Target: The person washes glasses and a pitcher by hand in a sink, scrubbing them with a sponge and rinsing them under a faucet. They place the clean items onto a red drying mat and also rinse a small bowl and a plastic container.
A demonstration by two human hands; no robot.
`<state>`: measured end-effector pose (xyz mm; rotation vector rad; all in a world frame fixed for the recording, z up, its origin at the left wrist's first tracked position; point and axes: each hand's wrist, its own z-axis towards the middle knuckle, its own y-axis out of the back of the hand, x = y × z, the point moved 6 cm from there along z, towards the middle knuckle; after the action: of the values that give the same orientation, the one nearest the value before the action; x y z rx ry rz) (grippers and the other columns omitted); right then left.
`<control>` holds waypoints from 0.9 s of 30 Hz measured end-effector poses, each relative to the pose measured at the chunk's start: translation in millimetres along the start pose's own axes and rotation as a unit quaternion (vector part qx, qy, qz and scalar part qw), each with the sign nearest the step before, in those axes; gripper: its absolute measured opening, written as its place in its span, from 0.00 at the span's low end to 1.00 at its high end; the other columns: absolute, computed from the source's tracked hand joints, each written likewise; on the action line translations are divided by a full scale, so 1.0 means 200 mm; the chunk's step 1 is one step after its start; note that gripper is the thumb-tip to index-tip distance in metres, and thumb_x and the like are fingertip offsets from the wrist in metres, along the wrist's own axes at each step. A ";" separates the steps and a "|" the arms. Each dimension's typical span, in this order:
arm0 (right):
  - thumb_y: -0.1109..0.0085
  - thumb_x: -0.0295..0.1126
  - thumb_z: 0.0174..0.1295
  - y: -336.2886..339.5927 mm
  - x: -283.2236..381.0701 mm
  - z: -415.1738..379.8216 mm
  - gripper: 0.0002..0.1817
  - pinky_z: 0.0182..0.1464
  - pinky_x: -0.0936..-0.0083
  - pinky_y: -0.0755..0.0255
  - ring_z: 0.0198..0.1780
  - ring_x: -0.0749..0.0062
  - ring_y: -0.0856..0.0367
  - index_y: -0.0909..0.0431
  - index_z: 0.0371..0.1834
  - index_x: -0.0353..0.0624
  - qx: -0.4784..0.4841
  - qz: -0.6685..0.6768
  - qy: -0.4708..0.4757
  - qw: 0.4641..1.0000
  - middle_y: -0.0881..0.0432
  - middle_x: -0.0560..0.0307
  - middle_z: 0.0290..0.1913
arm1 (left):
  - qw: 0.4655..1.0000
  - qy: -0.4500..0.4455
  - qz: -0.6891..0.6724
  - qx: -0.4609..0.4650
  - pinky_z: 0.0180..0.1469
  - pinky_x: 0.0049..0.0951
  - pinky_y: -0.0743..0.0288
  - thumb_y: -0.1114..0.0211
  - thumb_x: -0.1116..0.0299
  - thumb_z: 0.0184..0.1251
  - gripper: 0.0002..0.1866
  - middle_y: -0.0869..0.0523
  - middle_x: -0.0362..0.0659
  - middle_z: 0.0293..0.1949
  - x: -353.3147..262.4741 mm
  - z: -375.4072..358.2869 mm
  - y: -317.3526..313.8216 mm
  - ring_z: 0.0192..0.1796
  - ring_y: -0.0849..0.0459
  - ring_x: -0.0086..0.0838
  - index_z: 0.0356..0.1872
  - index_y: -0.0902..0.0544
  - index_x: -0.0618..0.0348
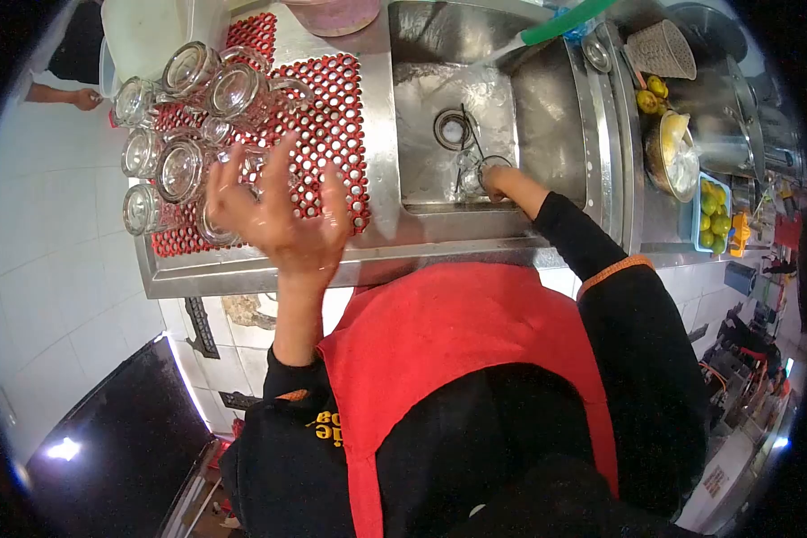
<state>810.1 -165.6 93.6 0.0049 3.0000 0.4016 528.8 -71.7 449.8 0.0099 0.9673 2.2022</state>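
My left hand (285, 215) is raised with its wet fingers spread, and nothing is in it. Just beyond it, several clear glass mugs (180, 169) stand grouped on a red perforated mat (332, 108). Down in the steel sink (542, 117), my right hand (509, 186) grips a clear glass (472, 176) near the bottom right of the basin. My fingers partly cover this glass, so a handle cannot be made out. Close by is the round drain (453, 131), with a thin dark cord or wire beside it.
A green hose (569, 21) sends water into the sink from the upper right. Right of it stand a woven basket (662, 49), a metal bowl (674, 161) and a blue tray (701, 235) of green fruit. Another person's hand (87, 99) shows at the far left.
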 end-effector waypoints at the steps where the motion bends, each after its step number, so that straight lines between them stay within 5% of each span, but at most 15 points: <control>1: 0.36 0.33 0.38 0.02 0.00 -0.05 0.35 0.42 0.68 0.28 0.45 0.50 0.25 0.38 0.53 0.39 -0.042 0.018 0.000 0.999 0.29 0.43 0.49 | 0.999 -0.005 -0.038 0.021 0.54 0.44 0.46 0.36 0.65 0.39 0.17 0.31 0.52 0.46 -0.04 0.00 -0.04 0.51 0.37 0.45 0.37 0.21 0.52; 2: 0.36 0.33 0.38 0.01 0.01 -0.08 0.35 0.42 0.68 0.28 0.45 0.50 0.25 0.38 0.53 0.39 -0.041 0.019 -0.001 0.999 0.29 0.43 0.49 | 0.999 -0.005 -0.040 0.021 0.54 0.44 0.46 0.36 0.65 0.39 0.17 0.31 0.52 0.46 -0.06 0.00 -0.07 0.51 0.37 0.45 0.37 0.21 0.52; 4: 0.33 0.32 0.33 0.07 0.02 -0.18 0.24 0.42 0.66 0.28 0.44 0.57 0.24 0.26 0.35 0.32 -0.177 0.082 0.029 0.980 0.24 0.43 0.42 | 0.985 -0.027 -0.142 0.097 0.53 0.42 0.44 0.36 0.66 0.39 0.15 0.30 0.52 0.44 -0.12 -0.02 -0.19 0.51 0.38 0.47 0.34 0.21 0.52; 8: 0.32 0.38 0.36 0.06 0.03 -0.30 0.33 0.45 0.63 0.30 0.47 0.48 0.27 0.36 0.46 0.34 -0.219 0.149 0.041 0.963 0.28 0.37 0.43 | 0.970 -0.041 -0.185 0.149 0.52 0.40 0.42 0.35 0.67 0.42 0.14 0.27 0.48 0.40 -0.19 -0.07 -0.35 0.49 0.35 0.43 0.35 0.21 0.53; 14: 0.33 0.36 0.39 0.01 0.01 -0.15 0.25 0.45 0.63 0.31 0.45 0.47 0.27 0.30 0.38 0.31 -0.287 0.115 0.086 0.947 0.29 0.36 0.42 | 0.929 -0.032 -0.221 0.295 0.49 0.40 0.40 0.35 0.66 0.44 0.14 0.28 0.49 0.37 -0.24 -0.24 -0.73 0.46 0.34 0.42 0.35 0.22 0.54; 16: 0.41 0.26 0.42 0.06 0.03 -0.25 0.14 0.39 0.64 0.28 0.39 0.49 0.23 0.26 0.35 0.34 -0.416 0.080 0.135 0.896 0.24 0.38 0.36 | 0.888 0.003 -0.251 0.386 0.49 0.39 0.40 0.36 0.64 0.45 0.15 0.27 0.50 0.38 -0.26 -0.32 -0.88 0.46 0.35 0.43 0.36 0.22 0.53; 19: 0.45 0.24 0.44 0.12 -0.06 -0.33 0.13 0.35 0.63 0.28 0.34 0.49 0.22 0.27 0.36 0.35 -0.321 0.188 0.105 0.922 0.24 0.38 0.29 | 0.877 0.015 -0.169 0.450 0.47 0.36 0.35 0.36 0.59 0.46 0.16 0.23 0.50 0.36 -0.29 -0.39 -0.99 0.44 0.29 0.43 0.36 0.21 0.54; 22: 0.47 0.23 0.44 0.08 -0.14 -0.17 0.15 0.33 0.62 0.28 0.31 0.48 0.22 0.29 0.39 0.36 -0.308 0.114 0.142 0.934 0.24 0.38 0.25 | 0.817 0.084 -0.292 0.490 0.42 0.33 0.31 0.36 0.54 0.46 0.18 0.20 0.49 0.31 -0.33 -0.46 -1.13 0.38 0.22 0.40 0.35 0.20 0.55; 25: 0.49 0.24 0.46 0.11 -0.11 -0.28 0.18 0.33 0.62 0.29 0.31 0.48 0.23 0.32 0.44 0.37 -0.386 0.172 0.150 0.894 0.24 0.38 0.26 | 0.790 0.097 -0.318 0.515 0.38 0.31 0.28 0.36 0.54 0.45 0.18 0.19 0.49 0.27 -0.40 -0.46 -1.19 0.33 0.19 0.37 0.34 0.19 0.56; 27: 0.49 0.23 0.47 0.15 -0.04 -0.45 0.19 0.32 0.61 0.29 0.33 0.49 0.23 0.35 0.46 0.38 -0.352 0.210 0.127 0.903 0.24 0.39 0.28 | 0.769 0.122 -0.328 0.535 0.37 0.31 0.28 0.36 0.55 0.46 0.18 0.19 0.48 0.26 -0.40 -0.47 -1.23 0.32 0.20 0.35 0.34 0.19 0.56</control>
<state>807.4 -160.2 189.7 0.5795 2.8713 1.6144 712.4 -68.8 245.2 -0.0766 1.9055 0.8143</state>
